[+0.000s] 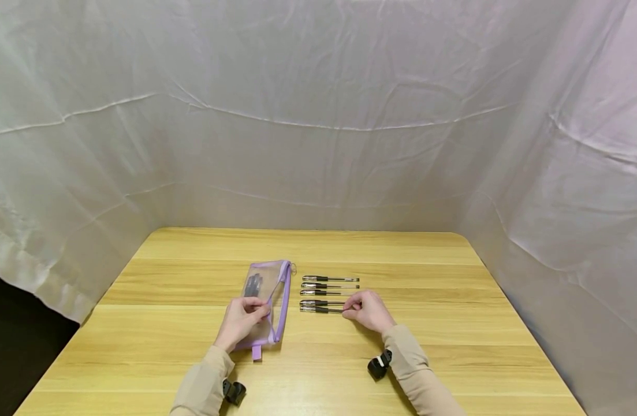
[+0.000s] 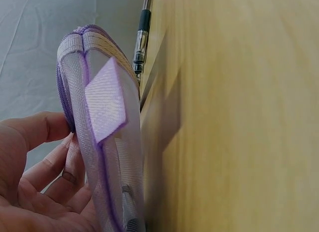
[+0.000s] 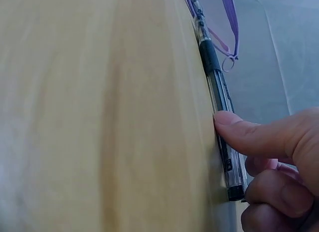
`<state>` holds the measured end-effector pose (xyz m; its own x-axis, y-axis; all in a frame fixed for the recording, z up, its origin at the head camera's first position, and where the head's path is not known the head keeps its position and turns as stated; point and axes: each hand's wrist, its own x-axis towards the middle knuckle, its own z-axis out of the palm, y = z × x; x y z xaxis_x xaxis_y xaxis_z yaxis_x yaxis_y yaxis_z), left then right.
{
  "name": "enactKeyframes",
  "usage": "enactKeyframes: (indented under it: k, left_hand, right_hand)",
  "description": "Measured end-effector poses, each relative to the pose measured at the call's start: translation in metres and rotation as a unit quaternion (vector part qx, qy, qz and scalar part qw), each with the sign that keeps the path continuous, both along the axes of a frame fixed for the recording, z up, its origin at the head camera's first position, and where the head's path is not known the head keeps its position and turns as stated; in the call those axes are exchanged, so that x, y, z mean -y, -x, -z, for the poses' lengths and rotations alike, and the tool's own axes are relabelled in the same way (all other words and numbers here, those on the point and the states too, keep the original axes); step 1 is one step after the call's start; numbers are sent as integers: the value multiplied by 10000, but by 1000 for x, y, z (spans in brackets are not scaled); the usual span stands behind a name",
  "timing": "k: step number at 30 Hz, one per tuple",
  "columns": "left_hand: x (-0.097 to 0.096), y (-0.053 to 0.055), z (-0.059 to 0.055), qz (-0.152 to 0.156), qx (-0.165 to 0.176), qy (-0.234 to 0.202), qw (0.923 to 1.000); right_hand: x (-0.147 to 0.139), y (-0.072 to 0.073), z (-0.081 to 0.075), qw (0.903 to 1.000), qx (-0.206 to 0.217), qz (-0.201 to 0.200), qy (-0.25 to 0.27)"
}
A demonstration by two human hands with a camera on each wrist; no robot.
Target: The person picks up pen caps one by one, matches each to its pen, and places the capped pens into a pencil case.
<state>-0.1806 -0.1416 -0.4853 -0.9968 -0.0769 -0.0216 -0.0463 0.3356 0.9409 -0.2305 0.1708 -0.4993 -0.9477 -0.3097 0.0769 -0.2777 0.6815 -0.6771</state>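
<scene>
My left hand [image 1: 241, 319] pinches the zip edge of a see-through mesh pencil pouch [image 1: 283, 315] with purple trim, and its mouth gapes toward the right. Dark slim objects [image 1: 253, 285] show through the mesh. A purple fabric tab [image 2: 107, 102] sticks out at the pouch's near end. To the right of the pouch, several clear gel pens [image 1: 315, 285] with black grips lie in a row, caps pointing left. My right hand [image 1: 369, 311] pinches the nearest pen [image 3: 212, 62] by its barrel, between thumb and fingers; the pen beside it runs partly behind the hand.
A wood-grain table [image 1: 453, 346] extends around the pouch and pens. Pale cloth [image 1: 318, 156] hangs behind it and along both sides. A small metal ring [image 1: 293, 268] sits at the pouch's far corner. Each wrist carries a small black camera [image 1: 379, 365].
</scene>
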Motion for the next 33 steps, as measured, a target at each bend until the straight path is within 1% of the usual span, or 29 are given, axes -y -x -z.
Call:
enactKeyframes:
  k: [14,20,26,33]
  left_hand:
    - [0,0,1,-15,-14,-24,10000]
    - [1,1,2,9,-76,-29,10000]
    - [1,1,2,13,-71,-23,10000]
    - [1,1,3,11,-90,-33,10000]
  right_hand:
    - [0,0,0,9999,-108,-102,18]
    - [0,-2,-1,9999,-23,-96,73]
    - [-1,-3,0,9998,-11,-100,153]
    - [-1,-5,-1,9991,38,-274,334]
